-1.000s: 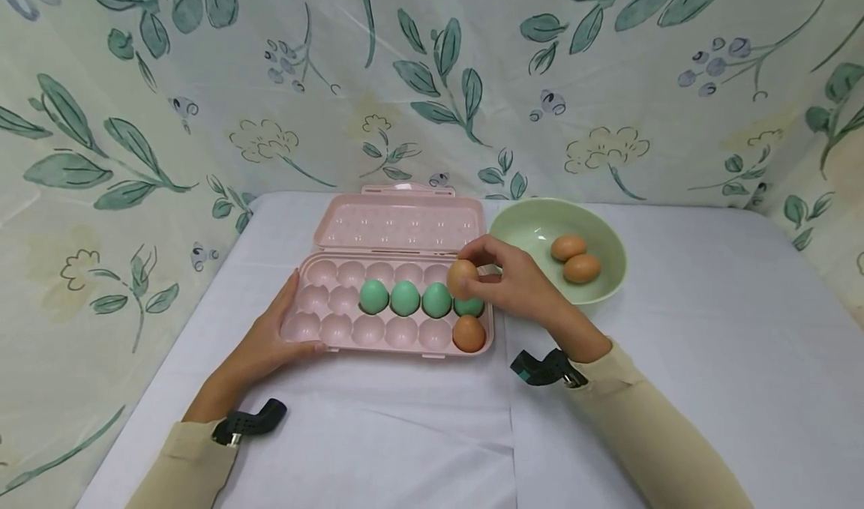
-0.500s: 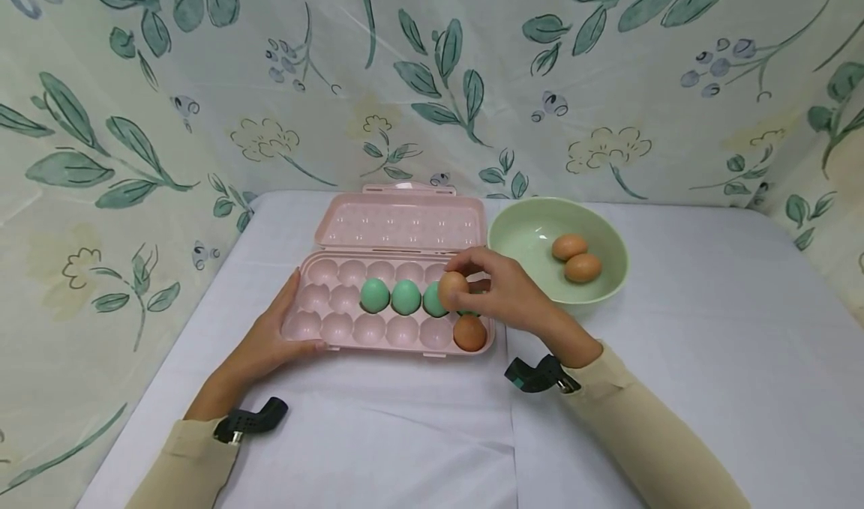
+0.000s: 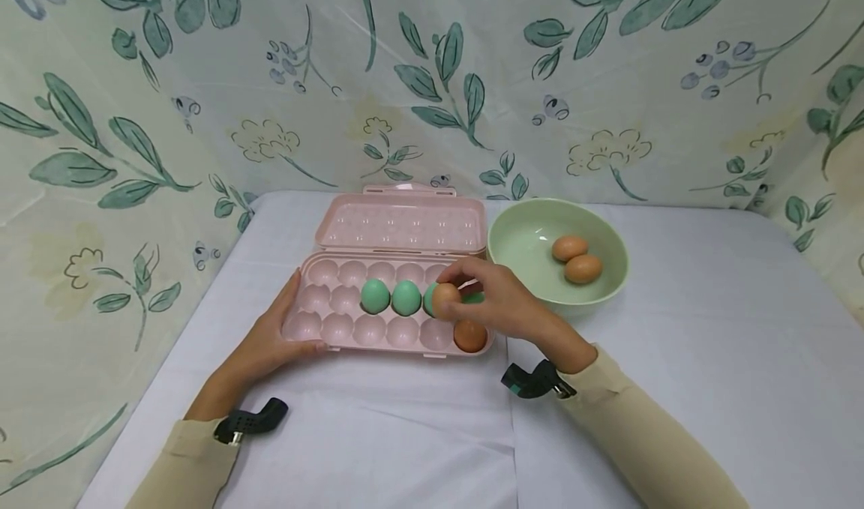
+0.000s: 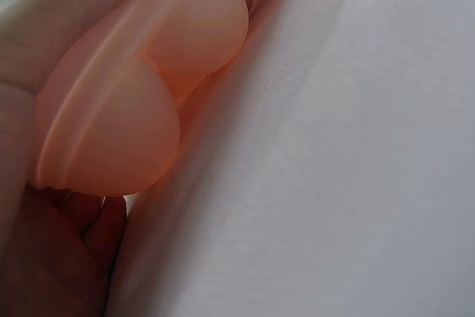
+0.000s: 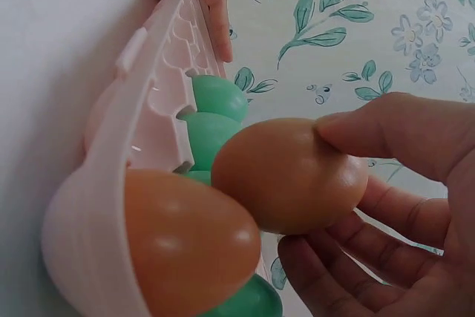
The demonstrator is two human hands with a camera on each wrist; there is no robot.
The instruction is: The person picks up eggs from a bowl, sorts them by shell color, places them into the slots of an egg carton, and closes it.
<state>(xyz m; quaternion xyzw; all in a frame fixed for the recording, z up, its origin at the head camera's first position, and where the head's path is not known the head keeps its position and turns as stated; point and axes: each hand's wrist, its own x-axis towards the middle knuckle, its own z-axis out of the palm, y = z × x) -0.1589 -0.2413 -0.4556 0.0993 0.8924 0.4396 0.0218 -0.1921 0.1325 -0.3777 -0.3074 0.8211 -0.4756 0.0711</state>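
Note:
A pink egg carton (image 3: 369,331) lies with its lid (image 3: 401,222) folded back. Its middle row holds green eggs (image 3: 375,296), and a brown egg (image 3: 469,335) sits in the front right cup. Over the right part of the carton, my right hand (image 3: 502,299) pinches another brown egg (image 3: 445,300) between thumb and fingers; the right wrist view shows this held egg (image 5: 288,176) above the green eggs (image 5: 211,139), beside the seated brown one (image 5: 185,243). My left hand (image 3: 266,344) grips the carton's left end, thumb along the front edge; its fingers (image 4: 104,231) curl beneath in the left wrist view.
A light green bowl (image 3: 520,258) with two brown eggs (image 3: 583,269) stands right of the carton. White cloth (image 3: 405,434) covers the table, and a leaf-patterned curtain (image 3: 499,29) hangs behind it. A black device sits on each wrist.
My right hand has moved left and toward the front with the brown egg, from above the rightmost green egg to near the third green one. My left hand has kept its place.

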